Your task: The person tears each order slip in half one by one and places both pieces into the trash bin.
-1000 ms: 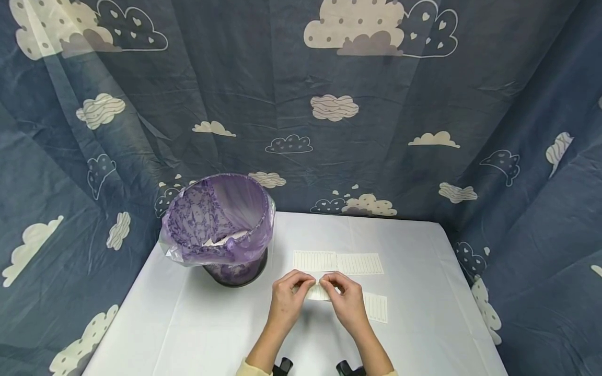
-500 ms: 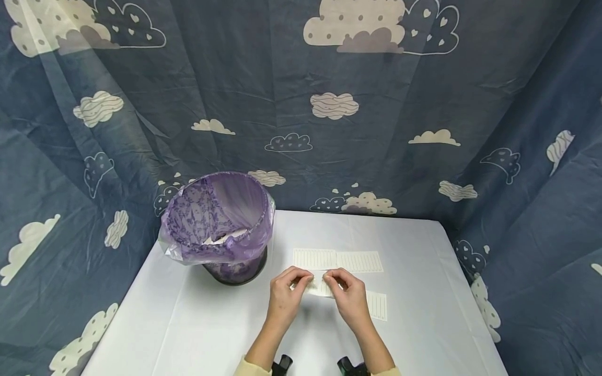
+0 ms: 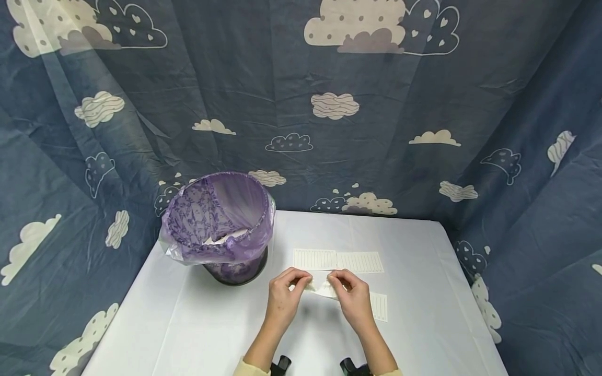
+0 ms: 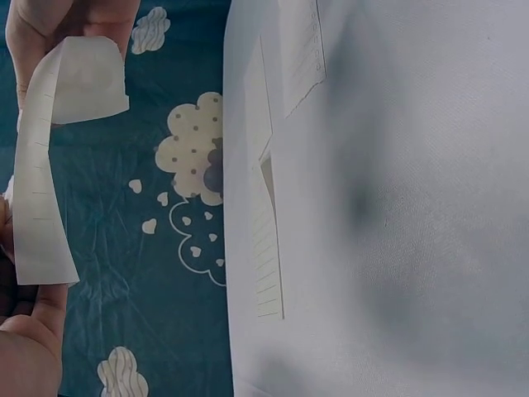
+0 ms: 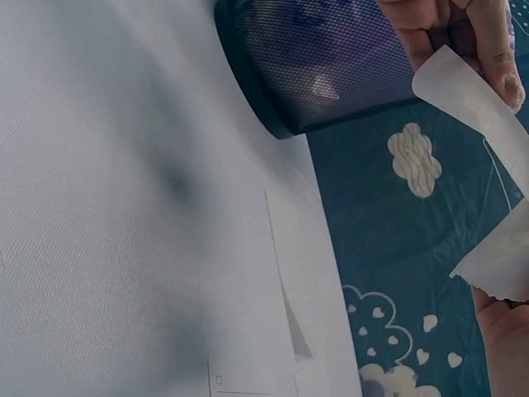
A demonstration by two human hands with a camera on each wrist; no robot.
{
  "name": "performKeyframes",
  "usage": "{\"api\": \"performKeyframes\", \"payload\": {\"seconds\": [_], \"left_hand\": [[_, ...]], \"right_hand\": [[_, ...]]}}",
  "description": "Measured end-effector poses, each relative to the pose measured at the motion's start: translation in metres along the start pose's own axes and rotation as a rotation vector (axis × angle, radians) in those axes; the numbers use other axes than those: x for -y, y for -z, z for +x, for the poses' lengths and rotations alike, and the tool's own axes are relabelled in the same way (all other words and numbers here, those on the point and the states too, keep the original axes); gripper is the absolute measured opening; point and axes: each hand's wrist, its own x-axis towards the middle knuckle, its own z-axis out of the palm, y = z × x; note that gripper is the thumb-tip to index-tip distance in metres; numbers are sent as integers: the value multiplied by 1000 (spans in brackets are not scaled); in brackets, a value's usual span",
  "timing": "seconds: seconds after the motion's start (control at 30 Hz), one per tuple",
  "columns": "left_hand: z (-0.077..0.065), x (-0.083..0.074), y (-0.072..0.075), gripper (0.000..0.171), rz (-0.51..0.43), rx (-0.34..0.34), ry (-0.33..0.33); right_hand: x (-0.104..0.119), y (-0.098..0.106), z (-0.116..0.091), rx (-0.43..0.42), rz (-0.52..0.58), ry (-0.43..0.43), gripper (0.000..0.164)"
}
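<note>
My left hand (image 3: 284,295) and right hand (image 3: 351,297) pinch a small piece of lined paper (image 3: 323,289) between thumbs and fingers, one at each end, over the table. In the left wrist view this paper (image 4: 37,182) bends sharply near the right hand (image 4: 78,21), its ruled lines showing on the long part. The right wrist view shows its plain underside and a ragged edge by the right hand. Two lined paper pieces (image 3: 314,259) lie side by side just beyond my hands. Another lined piece (image 3: 380,307) lies to the right, partly hidden by my right hand.
A mesh wastebasket (image 3: 235,272) with a purple plastic liner (image 3: 254,243) stands at the left of the white table (image 3: 418,282), something white inside it. A dark blue curtain (image 3: 376,172) with clouds hangs around the back and sides.
My hands have drawn slightly apart, the right one moving right. The paper between them now shows as a wider, bent strip. The wastebasket and the pieces on the table stay put.
</note>
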Motion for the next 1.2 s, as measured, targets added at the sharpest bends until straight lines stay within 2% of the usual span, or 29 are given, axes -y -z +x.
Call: {"api": "performKeyframes", "payload": {"seconds": [0.37,0.6,0.9,1.03,1.2], "left_hand": [[-1,2,3,4,7,-17,12],[1,8,7,3,-13,-48,-10],[5,12,15,3,-57,-74,12],[5,10,16,9,-73,-68,34],[5,8,16,6,-70,-54,27]], "right_hand": [[-3,3,0,-21,1,-4,5],[-7,8,3,-44,27,6,5],[-8,16,4,-76,15,-73,7],[-8,15,3,-67,32,-86,8],[-7,10,5,-58,34,-67,5]]}}
